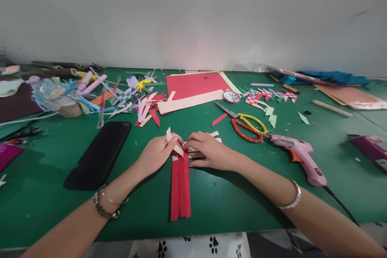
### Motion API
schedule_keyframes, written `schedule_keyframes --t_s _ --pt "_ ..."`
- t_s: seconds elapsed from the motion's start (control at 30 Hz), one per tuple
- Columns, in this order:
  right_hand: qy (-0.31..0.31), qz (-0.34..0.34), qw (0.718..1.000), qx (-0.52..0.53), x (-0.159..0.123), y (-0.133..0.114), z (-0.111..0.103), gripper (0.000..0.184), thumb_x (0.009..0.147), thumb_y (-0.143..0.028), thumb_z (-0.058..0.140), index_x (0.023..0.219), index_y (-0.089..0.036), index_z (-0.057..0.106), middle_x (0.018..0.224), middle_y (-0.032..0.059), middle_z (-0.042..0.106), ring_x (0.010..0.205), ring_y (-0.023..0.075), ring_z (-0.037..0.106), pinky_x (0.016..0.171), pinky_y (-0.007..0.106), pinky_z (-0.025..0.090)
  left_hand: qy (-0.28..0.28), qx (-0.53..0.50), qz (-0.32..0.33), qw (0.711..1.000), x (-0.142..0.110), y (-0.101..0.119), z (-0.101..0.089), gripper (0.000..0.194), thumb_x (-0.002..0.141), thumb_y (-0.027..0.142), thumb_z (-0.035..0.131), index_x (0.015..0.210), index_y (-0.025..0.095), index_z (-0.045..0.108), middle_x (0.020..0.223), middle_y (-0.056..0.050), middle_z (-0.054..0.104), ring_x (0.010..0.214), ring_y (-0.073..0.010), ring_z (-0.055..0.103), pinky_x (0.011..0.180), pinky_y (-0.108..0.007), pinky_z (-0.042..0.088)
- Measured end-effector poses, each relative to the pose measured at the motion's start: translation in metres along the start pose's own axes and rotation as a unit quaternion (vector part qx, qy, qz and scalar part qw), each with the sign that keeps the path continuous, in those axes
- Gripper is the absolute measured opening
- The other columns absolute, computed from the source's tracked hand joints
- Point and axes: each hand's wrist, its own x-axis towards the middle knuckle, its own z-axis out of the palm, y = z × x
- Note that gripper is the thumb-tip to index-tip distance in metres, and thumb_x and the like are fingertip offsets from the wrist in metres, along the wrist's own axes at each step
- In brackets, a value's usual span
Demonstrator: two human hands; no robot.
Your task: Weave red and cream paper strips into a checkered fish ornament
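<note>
Red paper strips (180, 187) lie side by side in front of me, their upper ends crossed by cream paper strips. My left hand (161, 150) pinches a cream paper strip (168, 134) that slants up past the thumb and down over the red ones. On the right, my right hand (208, 151) rests on the crossing, its fingers bent and spread over the paper. Ends of other cream strips (215, 134) stick out behind that hand. The spot where the strips cross is partly hidden by my fingers.
A black phone (98, 155) lies left of my left hand. Scissors (244, 123) and a pink glue gun (298, 151) with a cord are on the right. Behind are red card (196, 84), paper scraps (148, 107), woven pieces (269, 96) and a purple tool (370, 149).
</note>
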Motion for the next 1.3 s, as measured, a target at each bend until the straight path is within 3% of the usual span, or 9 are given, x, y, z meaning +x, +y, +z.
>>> schedule_keyframes --t_s 0.23,0.37,0.5,0.73,1.0,1.3 --pt "0.005 -0.029 1.000 -0.006 0.0021 0.0027 0.0009 0.019 0.081 -0.022 0.052 0.098 -0.016 0.056 0.095 0.0067 0.056 0.088 0.0168 0.049 0.075 0.030 0.036 -0.007 -0.019 -0.002 1.000 0.0000 -0.0011 -0.0004 0.035 0.086 0.034 0.025 0.076 0.021 0.056 0.071 0.003 0.064 0.068 -0.0155 0.059 0.064 -0.021 0.041" --pt "-0.014 -0.059 0.998 0.037 -0.0023 0.0080 -0.0029 0.031 0.076 -0.025 0.059 0.105 -0.017 0.054 0.102 0.0073 0.053 0.092 0.0168 0.046 0.081 0.030 0.036 -0.006 -0.022 -0.010 1.000 0.0005 -0.0019 -0.0003 0.036 0.087 0.035 0.024 0.079 0.020 0.056 0.072 0.002 0.064 0.070 -0.0164 0.059 0.066 -0.024 0.041" --pt "-0.005 -0.035 0.999 0.025 -0.0015 0.0047 -0.0008 0.034 0.074 -0.035 0.061 0.102 -0.017 0.054 0.101 0.0071 0.053 0.094 0.0181 0.047 0.079 0.031 0.036 -0.003 -0.031 -0.016 0.999 0.0016 -0.0029 0.0001 0.036 0.087 0.035 0.024 0.080 0.019 0.055 0.071 0.001 0.065 0.069 -0.0168 0.060 0.066 -0.025 0.042" --pt "0.026 -0.058 0.996 -0.058 0.0001 0.0014 0.0029 0.023 0.085 -0.029 0.045 0.099 -0.017 0.057 0.098 0.0076 0.057 0.090 0.0175 0.050 0.079 0.032 0.032 -0.008 -0.030 -0.016 0.999 -0.0002 -0.0036 -0.0002 0.035 0.086 0.035 0.025 0.080 0.019 0.056 0.073 0.001 0.065 0.071 -0.0172 0.060 0.066 -0.025 0.041" --pt "0.061 -0.027 0.998 0.011 -0.0004 0.0049 0.0069 0.014 0.085 -0.023 0.047 0.089 -0.021 0.060 0.092 0.0027 0.061 0.090 0.0140 0.052 0.085 0.033 0.020 -0.010 -0.023 -0.004 1.000 0.0011 -0.0023 -0.0009 0.034 0.085 0.034 0.026 0.077 0.020 0.056 0.074 0.001 0.064 0.072 -0.0168 0.059 0.068 -0.024 0.042" --pt "0.037 -0.017 0.999 0.023 -0.0032 0.0049 0.0009 0.008 0.080 -0.016 0.051 0.077 -0.018 0.059 0.090 0.0021 0.061 0.086 0.0133 0.054 0.084 0.034 0.020 -0.015 -0.015 -0.004 1.000 0.0009 -0.0011 -0.0012 0.032 0.084 0.033 0.027 0.077 0.021 0.056 0.074 0.002 0.065 0.071 -0.0165 0.059 0.067 -0.023 0.042"
